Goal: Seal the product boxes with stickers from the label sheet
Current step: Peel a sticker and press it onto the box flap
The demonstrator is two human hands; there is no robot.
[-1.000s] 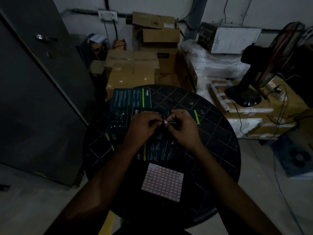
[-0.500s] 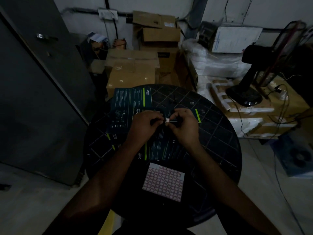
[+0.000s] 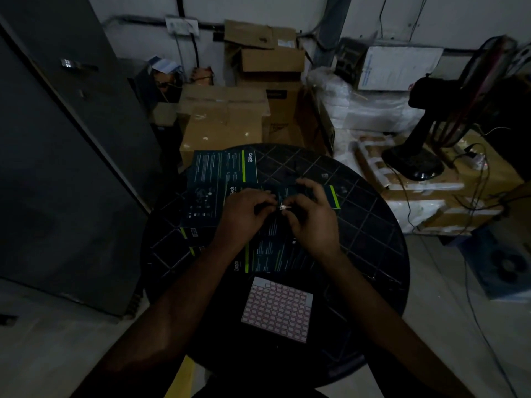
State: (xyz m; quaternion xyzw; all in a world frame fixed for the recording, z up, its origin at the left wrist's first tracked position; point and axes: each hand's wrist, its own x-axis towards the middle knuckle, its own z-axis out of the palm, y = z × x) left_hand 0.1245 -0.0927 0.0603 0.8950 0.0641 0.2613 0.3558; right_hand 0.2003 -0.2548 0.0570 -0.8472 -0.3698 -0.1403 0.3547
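- Hands meet over the middle of a round black table (image 3: pixel 370 234) with a grid-patterned top, in very dim light.
- Left hand (image 3: pixel 244 214) and right hand (image 3: pixel 313 222) are fingertip to fingertip, both pinched on a small pale sticker (image 3: pixel 283 207) held between them just above a dark product box (image 3: pixel 275 248).
- Whether the sticker already touches that box cannot be told.
- Several dark product boxes with green stripes lie flat and overlapping; one box (image 3: pixel 221 168) marked "Omada" sits at the far left edge of the table.
- Label sheet (image 3: pixel 277 310), a grid of small red-outlined stickers, lies flat on the table near the person, just beyond the forearms, with a few cells at its top-left corner blank.
- Cardboard cartons (image 3: pixel 224 122) are stacked behind the table, and a floor fan (image 3: pixel 425 139) stands to the right.
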